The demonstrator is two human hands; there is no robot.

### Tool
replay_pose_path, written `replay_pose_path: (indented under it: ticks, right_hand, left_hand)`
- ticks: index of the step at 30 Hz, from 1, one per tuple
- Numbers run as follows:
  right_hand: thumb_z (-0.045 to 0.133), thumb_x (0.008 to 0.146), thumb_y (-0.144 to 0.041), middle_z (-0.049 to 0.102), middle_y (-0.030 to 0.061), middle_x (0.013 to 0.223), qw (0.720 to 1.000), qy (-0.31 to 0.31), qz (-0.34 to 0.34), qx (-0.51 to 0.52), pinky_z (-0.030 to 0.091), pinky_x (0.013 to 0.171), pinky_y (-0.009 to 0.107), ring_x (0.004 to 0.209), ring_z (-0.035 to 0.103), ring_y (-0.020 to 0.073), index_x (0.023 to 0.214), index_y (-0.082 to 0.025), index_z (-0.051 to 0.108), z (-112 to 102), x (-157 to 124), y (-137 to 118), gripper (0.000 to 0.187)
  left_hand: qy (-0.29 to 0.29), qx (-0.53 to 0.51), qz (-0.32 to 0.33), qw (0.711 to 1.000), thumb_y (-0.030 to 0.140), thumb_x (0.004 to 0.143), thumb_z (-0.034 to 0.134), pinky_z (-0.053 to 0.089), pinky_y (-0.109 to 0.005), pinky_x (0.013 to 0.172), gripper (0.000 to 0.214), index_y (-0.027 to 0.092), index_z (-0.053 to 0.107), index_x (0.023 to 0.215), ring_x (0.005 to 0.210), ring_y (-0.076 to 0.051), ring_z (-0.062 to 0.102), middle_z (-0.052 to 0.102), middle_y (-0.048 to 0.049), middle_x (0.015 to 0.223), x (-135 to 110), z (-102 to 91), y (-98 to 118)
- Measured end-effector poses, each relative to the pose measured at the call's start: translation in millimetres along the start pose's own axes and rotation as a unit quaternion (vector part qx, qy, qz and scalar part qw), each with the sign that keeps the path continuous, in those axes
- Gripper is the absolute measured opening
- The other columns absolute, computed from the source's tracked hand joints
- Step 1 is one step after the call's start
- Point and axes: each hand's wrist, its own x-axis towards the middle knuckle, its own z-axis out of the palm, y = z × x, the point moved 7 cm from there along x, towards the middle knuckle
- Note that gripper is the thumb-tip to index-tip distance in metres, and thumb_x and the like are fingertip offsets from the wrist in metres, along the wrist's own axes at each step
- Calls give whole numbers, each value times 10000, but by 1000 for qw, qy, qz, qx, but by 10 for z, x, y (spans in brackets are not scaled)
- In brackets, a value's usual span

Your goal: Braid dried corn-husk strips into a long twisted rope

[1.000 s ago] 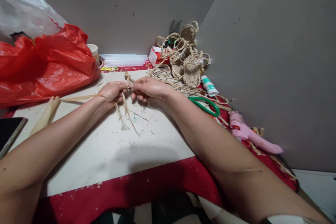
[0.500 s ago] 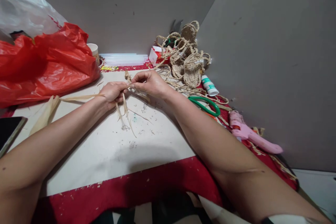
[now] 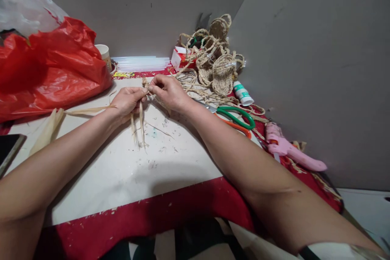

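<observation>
My left hand [image 3: 126,101] and my right hand [image 3: 168,91] meet above the white board [image 3: 122,183], fingertips almost touching. Each is closed in a pinch on a braid of dried husk strips [image 3: 145,82], whose knotted end pokes up just beyond the fingers. Pale loose strips [image 3: 140,124] hang below my left hand toward the board. Much of the braid is hidden by the fingers. A wider dried husk leaf [image 3: 48,130] lies by my left forearm, with a thin twisted strip running toward the wrist.
Braided cord coils [image 3: 224,75] are heaped at the back right. Green-handled scissors [image 3: 236,115], a white-and-green bottle [image 3: 243,93] and a pink glue gun [image 3: 283,146] lie on the right. Clear sticks [image 3: 140,64], a paper cup [image 3: 103,55], a red plastic bag [image 3: 57,73] and a phone [image 3: 10,150] stand around.
The view has shifted slightly, so more of the scissors shows beside my right forearm. Both hands keep their pinch, and the hanging strips have swung a little and bunched closer.
</observation>
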Motion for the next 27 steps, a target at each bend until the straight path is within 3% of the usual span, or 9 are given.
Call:
replay_pose_path:
  ticks: [6, 11, 16, 18, 22, 24, 27]
  right_hand:
    - [494, 793, -212, 489, -21, 633, 999, 10, 33, 27, 343, 638, 248, 627, 431, 113, 633, -178, 418, 69, 22, 55, 180]
    - [514, 799, -188, 527, -9, 682, 998, 30, 47, 22, 361, 673, 240, 683, 471, 119, 656, -173, 440, 54, 19, 37, 162]
    - [579, 810, -277, 555, -12, 661, 979, 55, 145, 132, 405, 599, 207, 641, 516, 109, 723, -169, 488, 20, -38, 105, 166]
    - [579, 820, -357, 549, -11, 609, 958, 3, 196, 207, 398, 516, 192, 568, 508, 98, 716, -163, 504, 81, -79, 115, 233]
    - [646, 777, -344, 506, -18, 503, 904, -170, 252, 300, 301, 380, 167, 413, 390, 56, 630, -145, 518, 247, -179, 40, 279]
    - [640, 779, -273, 476, -30, 474, 897, -195, 265, 296, 221, 344, 167, 369, 304, 41, 616, -146, 518, 239, -197, 43, 240]
    - [556, 804, -169, 401, -50, 431, 912, -200, 265, 240, 165, 340, 187, 346, 246, 47, 595, -159, 499, 202, -191, 73, 217]
  left_hand:
    - [-4, -16, -33, 999, 155, 714, 624, 140, -132, 305, 146, 117, 518, 620, 324, 6, 225, 421, 52, 473, 20, -11, -42]
    - [-12, -1, -11, 1000, 185, 698, 642, 150, -139, 309, 166, 122, 520, 606, 330, 4, 245, 419, 49, 474, 10, 5, 6]
    - [9, 22, 2, 1000, 186, 675, 640, 118, -156, 311, 199, 138, 485, 560, 317, 4, 206, 385, 58, 440, 15, -22, 34]
    - [14, 22, 2, 1000, 188, 667, 641, 113, -161, 315, 209, 141, 478, 546, 316, 2, 210, 392, 54, 438, 19, -27, 28]
    - [10, 36, 6, 999, 172, 656, 623, 108, -173, 321, 205, 142, 474, 519, 317, -7, 229, 413, 38, 432, 22, -16, 12]
    - [9, 41, 13, 999, 164, 659, 605, 106, -179, 324, 176, 139, 489, 528, 317, -10, 228, 430, 34, 443, 19, -8, 14]
    - [23, 50, 23, 998, 169, 667, 596, 123, -183, 333, 164, 140, 497, 539, 319, -13, 228, 421, 43, 447, 9, -10, 15]
